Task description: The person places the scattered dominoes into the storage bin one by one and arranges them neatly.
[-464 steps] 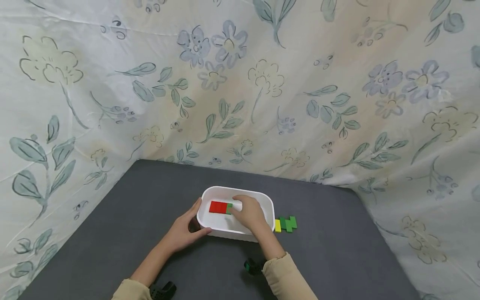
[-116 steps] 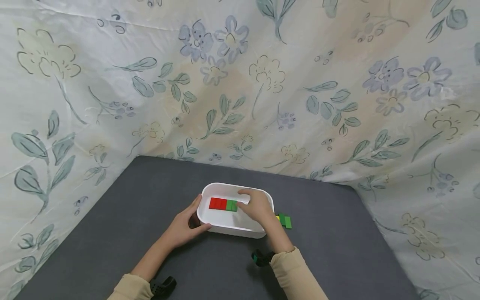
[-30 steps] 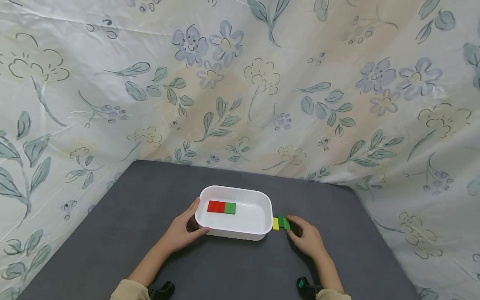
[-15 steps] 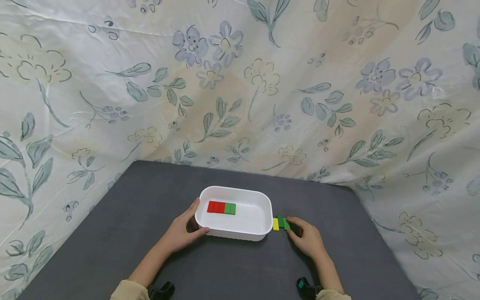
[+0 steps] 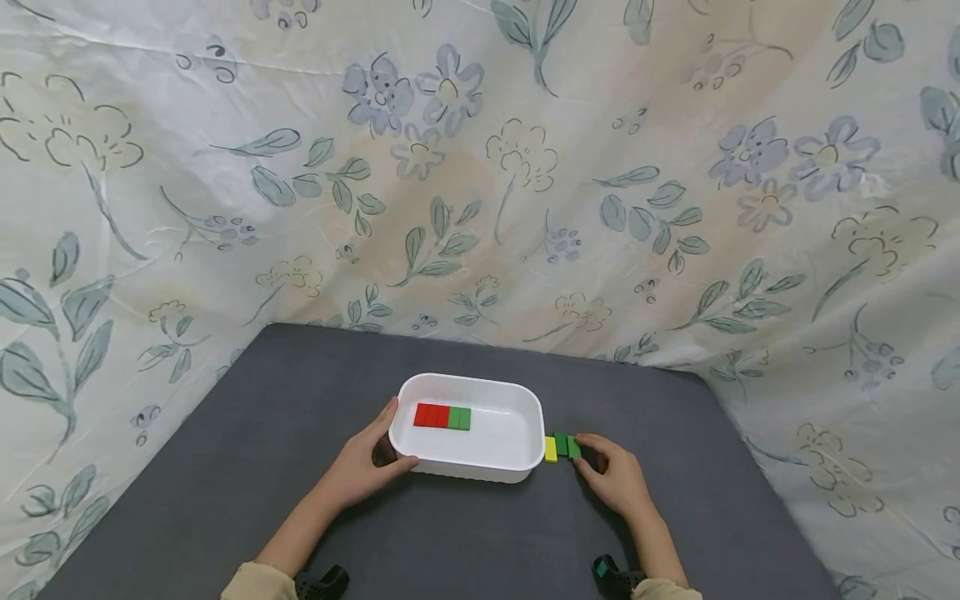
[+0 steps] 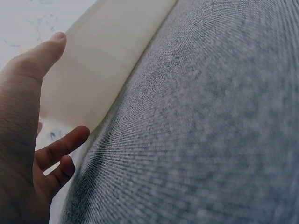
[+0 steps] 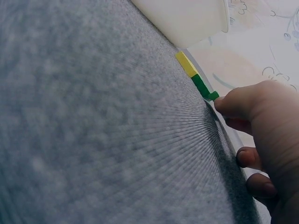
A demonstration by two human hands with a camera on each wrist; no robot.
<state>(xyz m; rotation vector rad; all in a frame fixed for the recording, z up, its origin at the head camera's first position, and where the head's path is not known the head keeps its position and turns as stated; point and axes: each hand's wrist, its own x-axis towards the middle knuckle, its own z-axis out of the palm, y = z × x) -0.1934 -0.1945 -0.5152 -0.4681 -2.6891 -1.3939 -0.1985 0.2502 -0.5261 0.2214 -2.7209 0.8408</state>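
At the white box (image 5: 501, 433), the left hand (image 5: 360, 462) holds its left end — nearby, the right hand (image 5: 617, 477) pinches a green block (image 5: 573, 448).

Smooth plastic-looking tub (image 5: 506, 429), matt ribbed cloth tabletop (image 5: 465, 542), creased satiny fabric backdrop (image 5: 480, 167).

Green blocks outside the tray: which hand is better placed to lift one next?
Likely the right hand: its fingers touch a green block; the left hand holds the tray at its other end.
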